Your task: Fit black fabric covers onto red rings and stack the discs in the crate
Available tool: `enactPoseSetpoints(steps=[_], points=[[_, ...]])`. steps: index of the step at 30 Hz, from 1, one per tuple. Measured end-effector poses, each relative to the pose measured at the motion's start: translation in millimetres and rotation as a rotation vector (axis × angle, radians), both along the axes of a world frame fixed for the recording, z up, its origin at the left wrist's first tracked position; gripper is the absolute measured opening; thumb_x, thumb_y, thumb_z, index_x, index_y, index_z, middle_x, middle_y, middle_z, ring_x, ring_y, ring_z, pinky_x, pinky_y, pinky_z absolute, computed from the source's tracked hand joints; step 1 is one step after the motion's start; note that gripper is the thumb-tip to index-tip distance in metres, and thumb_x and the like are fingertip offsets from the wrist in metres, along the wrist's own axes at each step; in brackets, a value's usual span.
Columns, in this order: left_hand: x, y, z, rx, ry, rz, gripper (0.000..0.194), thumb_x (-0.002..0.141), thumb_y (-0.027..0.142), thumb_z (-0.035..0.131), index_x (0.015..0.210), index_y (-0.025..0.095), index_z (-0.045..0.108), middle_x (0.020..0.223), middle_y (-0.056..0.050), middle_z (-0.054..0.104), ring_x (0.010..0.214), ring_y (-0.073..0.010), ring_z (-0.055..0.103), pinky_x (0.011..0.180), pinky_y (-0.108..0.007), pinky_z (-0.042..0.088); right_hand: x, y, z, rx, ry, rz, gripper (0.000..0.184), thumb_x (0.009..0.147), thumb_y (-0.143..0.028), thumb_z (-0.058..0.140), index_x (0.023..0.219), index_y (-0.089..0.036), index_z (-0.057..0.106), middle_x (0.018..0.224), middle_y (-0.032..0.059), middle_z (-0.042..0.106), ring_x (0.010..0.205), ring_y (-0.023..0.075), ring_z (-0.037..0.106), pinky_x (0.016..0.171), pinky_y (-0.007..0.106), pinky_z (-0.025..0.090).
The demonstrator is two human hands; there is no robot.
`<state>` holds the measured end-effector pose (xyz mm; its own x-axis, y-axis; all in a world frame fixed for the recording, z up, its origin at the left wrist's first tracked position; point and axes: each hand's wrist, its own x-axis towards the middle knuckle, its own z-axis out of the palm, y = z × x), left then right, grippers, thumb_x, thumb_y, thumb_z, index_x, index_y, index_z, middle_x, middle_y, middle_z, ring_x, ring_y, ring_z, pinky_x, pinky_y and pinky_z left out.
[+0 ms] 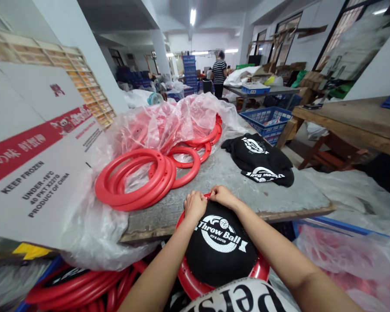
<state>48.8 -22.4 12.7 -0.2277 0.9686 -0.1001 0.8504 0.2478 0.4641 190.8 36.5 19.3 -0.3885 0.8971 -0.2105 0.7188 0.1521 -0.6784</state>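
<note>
Together, both my hands work at the far edge of a red ring (262, 266) that leans between my body and the table (214, 173). My left hand (195, 205) is curled nearly closed over the rim, knuckles up; my right hand (223, 196) is just beside it, fingers bent in on the same edge in what looks like a pinch. How much black fabric is caught under the fingertips I cannot tell. I judge that bracing the near side against me, by my white printed shirt (247, 299), leaves both hands free for the far side, and that holding them so close focuses the effort on one short stretch of rim.

The black cover (211, 264) spans the ring's middle, matte and softly domed, its white "Throw Ball" print facing up. The ring is smooth, glossy and seemingly plastic, with small holes along it. Bare rings (117, 200) lie overlapped ahead on my left and loose black covers (266, 162) are heaped on my right, probably so each kind is in easy reach. Crinkled, clear plastic film (229, 115) drapes over more rings behind, and the tabletop is grey and scuffed, with a rough, worn edge. A printed carton (26, 108) stands at my left.
</note>
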Motion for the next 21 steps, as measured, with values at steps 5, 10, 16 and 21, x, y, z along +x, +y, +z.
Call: enactPoseSetpoints(steps=[5,10,16,21], points=[[-11.6,0.6,2.7,0.044,-0.099,-0.109,0.019,0.093,0.02,0.05,0.09,0.017,0.069,0.104,-0.009,0.07,0.104,-0.0215,0.064,0.095,-0.032,0.048,-0.3,1.5,-1.8,-0.01,0.009,-0.007,0.009,0.074,-0.018,0.06,0.075,-0.016,0.069,0.063,-0.0016,0.062,0.058,0.0108,0.05,0.055,0.022,0.031],[-24.2,-7.9,12.9,0.058,-0.151,-0.186,0.019,0.091,0.016,0.051,0.096,0.017,0.069,0.108,-0.008,0.069,0.103,-0.0191,0.065,0.096,-0.03,0.049,6.3,2.5,-3.2,-0.066,0.033,0.005,0.005,0.074,-0.018,0.062,0.071,-0.016,0.065,0.059,-0.0034,0.058,0.056,0.0101,0.05,0.053,0.02,0.033],[-18.7,-27.4,15.2,0.057,-0.111,-0.193,0.026,0.085,0.01,0.049,0.099,0.016,0.071,0.116,-0.012,0.066,0.118,-0.0259,0.059,0.109,-0.039,0.042,23.3,-6.2,-3.2,-0.098,0.054,-0.05,0.007,0.072,-0.015,0.059,0.072,-0.015,0.065,0.061,-0.0028,0.057,0.056,0.0104,0.049,0.054,0.021,0.034],[-9.4,-29.0,6.5,0.112,-0.137,-0.162,0.027,0.082,0.005,0.05,0.094,0.017,0.071,0.112,-0.01,0.067,0.117,-0.0233,0.06,0.11,-0.037,0.042,26.5,-4.5,3.9,-0.094,0.091,-0.032,0.006,0.073,-0.015,0.058,0.073,-0.015,0.065,0.063,-0.0026,0.06,0.059,0.0108,0.05,0.058,0.021,0.037]])
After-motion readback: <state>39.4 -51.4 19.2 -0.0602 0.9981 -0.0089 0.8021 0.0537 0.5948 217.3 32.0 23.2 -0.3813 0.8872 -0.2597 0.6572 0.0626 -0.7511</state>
